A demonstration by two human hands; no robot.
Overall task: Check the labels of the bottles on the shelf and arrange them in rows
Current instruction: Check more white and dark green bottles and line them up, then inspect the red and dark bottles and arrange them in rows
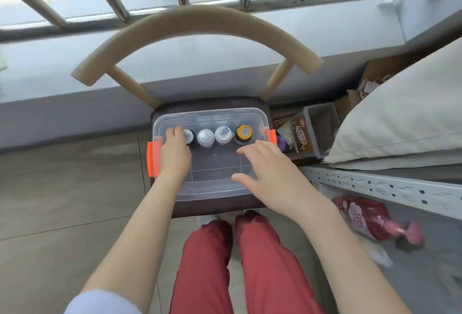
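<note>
Left hand (175,153) at round bottle (190,136) (grip unclear), right hand (265,166) spread, clear plastic box (217,190).

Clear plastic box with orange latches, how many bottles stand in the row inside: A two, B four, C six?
B: side by side stand a dark bottle, a plain white bottle, a label-topped white bottle and a yellow-capped bottle.

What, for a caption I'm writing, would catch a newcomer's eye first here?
A clear box with orange latches sits on a chair at centre, with four bottles in a row along its far side. The left hand and right hand reach over it, with red trousers below.
</note>
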